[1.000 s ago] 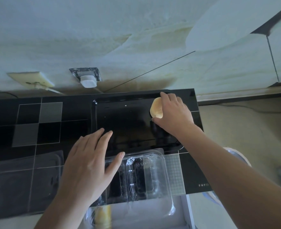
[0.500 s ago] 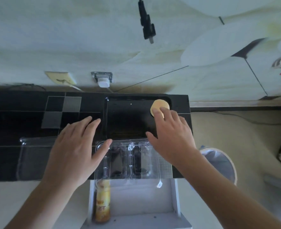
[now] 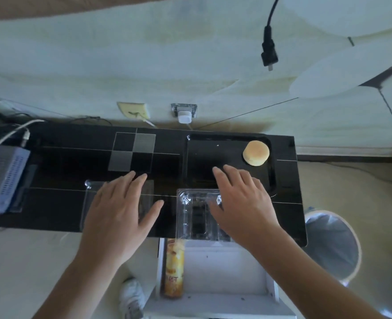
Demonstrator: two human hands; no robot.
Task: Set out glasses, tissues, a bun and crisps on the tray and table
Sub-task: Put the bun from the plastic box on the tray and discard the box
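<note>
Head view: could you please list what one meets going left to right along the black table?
Grey box → checkered tile patch → left hand → clear plastic container → right hand → bun on the black tray.

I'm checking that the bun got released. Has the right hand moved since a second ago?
Yes. The right hand has left the bun in the tray's far right corner and drawn back toward the tray's near edge, over the clear plastic container.
</note>
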